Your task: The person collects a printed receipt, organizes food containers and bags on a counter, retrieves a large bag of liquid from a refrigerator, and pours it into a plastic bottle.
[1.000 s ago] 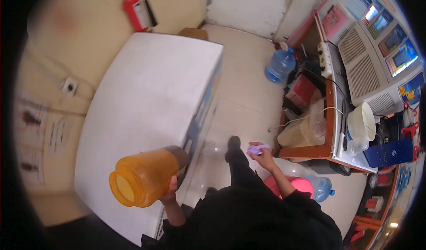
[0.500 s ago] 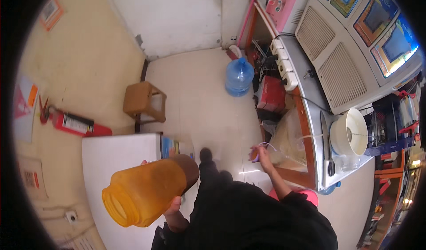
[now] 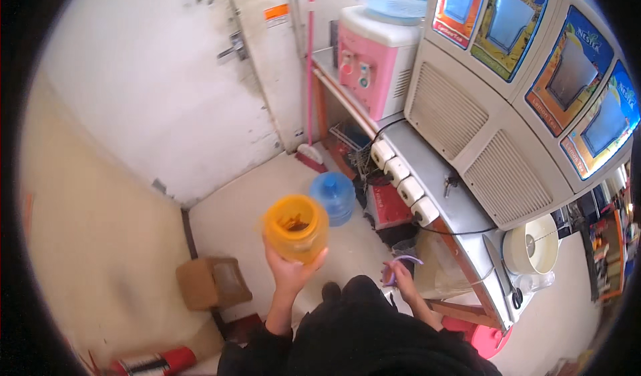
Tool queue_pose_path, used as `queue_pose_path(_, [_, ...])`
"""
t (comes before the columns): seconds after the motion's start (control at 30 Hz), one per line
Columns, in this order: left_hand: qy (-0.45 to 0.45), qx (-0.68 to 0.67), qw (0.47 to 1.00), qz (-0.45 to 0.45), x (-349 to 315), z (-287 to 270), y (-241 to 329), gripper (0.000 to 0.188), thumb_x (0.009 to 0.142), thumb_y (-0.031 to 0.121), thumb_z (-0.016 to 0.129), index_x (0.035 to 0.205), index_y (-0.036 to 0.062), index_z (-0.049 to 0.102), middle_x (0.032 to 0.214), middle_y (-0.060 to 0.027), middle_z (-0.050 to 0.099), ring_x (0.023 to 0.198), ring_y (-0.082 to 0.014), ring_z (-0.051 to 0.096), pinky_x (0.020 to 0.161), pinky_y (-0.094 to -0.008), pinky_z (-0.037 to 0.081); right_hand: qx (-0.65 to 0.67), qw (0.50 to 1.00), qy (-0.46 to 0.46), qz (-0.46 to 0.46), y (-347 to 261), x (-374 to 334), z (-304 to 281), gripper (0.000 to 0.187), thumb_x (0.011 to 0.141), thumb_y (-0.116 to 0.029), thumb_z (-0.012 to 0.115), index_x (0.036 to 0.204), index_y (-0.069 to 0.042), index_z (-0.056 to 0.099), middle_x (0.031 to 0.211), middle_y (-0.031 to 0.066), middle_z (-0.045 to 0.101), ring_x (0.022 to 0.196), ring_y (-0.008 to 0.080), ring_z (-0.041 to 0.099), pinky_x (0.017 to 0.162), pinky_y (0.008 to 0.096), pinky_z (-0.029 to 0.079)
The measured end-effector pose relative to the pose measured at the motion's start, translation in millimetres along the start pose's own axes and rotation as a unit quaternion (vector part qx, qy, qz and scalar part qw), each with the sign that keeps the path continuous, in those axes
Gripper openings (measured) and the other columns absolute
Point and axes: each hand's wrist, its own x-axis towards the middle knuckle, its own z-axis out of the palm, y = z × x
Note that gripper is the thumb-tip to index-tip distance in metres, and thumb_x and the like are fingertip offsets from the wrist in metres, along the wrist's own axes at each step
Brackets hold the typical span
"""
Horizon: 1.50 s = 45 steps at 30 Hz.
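Note:
My left hand (image 3: 292, 272) is wrapped round a yellow plastic jar (image 3: 308, 244), held up in front of me. The jar's round mouth is uncovered and tilted toward me, and something dark shows inside. Lower down on the right, my right hand (image 3: 404, 284) is closed on a small purple thing (image 3: 388, 275) with a thin curved strip sticking out. Its exact kind is too small to tell. That hand is beside the counter's front edge, apart from the jar.
On the right, a metal counter (image 3: 437, 179) holds a pink water dispenser (image 3: 374, 59), a large drink machine (image 3: 487, 129), a knife (image 3: 494, 256) and a cream bowl-shaped container (image 3: 542, 246). A blue water bottle (image 3: 337, 202), a broom (image 3: 311, 152) and a brown stool (image 3: 210, 282) stand on the floor.
My view has swung toward the dispenser and door. The jar has gone from lying sideways at the left to more upright near the middle, its mouth now facing me. Both hands keep their hold.

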Motion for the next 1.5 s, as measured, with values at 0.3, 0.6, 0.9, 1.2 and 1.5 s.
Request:
queue_pose_path(0.3, [-0.064, 0.051, 0.995, 0.062, 191.3, 132.4, -126.3, 0.080, 0.059, 0.017, 0.084, 0.123, 0.0006, 0.039, 0.113, -0.0143, 0.051, 0.106, -0.0268, 0.052, 0.091, -0.0372, 0.042, 0.097, 0.986, 0.131, -0.035, -71.3, 75.1, 8.4, 0.049, 0.096, -0.044, 0.038, 0.115, -0.001, 0.053, 0.090, 0.0104, 0.061, 0.074, 0.0204, 0.062, 0.067, 0.0317, 0.052])
queue_pose_path(0.6, [-0.100, 0.079, 0.992, 0.005, 308.7, 210.5, -217.0, 0.081, 0.056, 0.022, 0.086, 0.120, 0.0019, 0.042, 0.112, -0.0169, 0.051, 0.106, -0.0322, 0.051, 0.091, -0.0409, 0.040, 0.098, 0.967, 0.163, -0.172, -215.8, 141.2, 21.3, 0.040, 0.097, -0.036, 0.037, 0.113, -0.003, 0.054, 0.088, 0.0089, 0.060, 0.075, 0.0183, 0.062, 0.066, 0.0303, 0.051])
queue_pose_path(0.9, [-0.221, 0.042, 0.974, 0.037, 387.9, 243.6, -256.7, 0.079, 0.057, 0.022, 0.084, 0.119, 0.0016, 0.042, 0.111, -0.0174, 0.050, 0.105, -0.0329, 0.049, 0.091, -0.0413, 0.040, 0.118, 0.886, 0.400, -0.201, -243.2, 179.6, 91.6, 0.041, 0.097, -0.037, 0.039, 0.111, -0.002, 0.055, 0.092, 0.0100, 0.060, 0.081, 0.0182, 0.061, 0.071, 0.0305, 0.052])
queue_pose_path(1.2, [-0.271, -0.006, 0.961, 0.048, 404.8, 252.1, -261.1, 0.085, 0.059, 0.022, 0.084, 0.126, -0.0009, 0.035, 0.118, -0.0212, 0.043, 0.110, -0.0353, 0.045, 0.093, -0.0442, 0.037, 0.166, 0.833, 0.504, -0.159, -246.1, 210.8, 233.2, 0.049, 0.092, -0.045, 0.042, 0.111, -0.001, 0.053, 0.092, 0.0133, 0.061, 0.075, 0.0215, 0.063, 0.068, 0.0324, 0.050])
queue_pose_path(1.5, [-0.297, -0.113, 0.947, 0.053, 397.1, 259.3, -269.0, 0.084, 0.067, 0.015, 0.081, 0.132, -0.0032, 0.031, 0.131, -0.0189, 0.041, 0.118, -0.0283, 0.045, 0.101, -0.0391, 0.035, 0.241, 0.721, 0.631, -0.157, -215.3, 177.6, 257.4, 0.039, 0.096, -0.035, 0.042, 0.111, -0.001, 0.055, 0.090, 0.0093, 0.060, 0.073, 0.0168, 0.060, 0.067, 0.0280, 0.049])
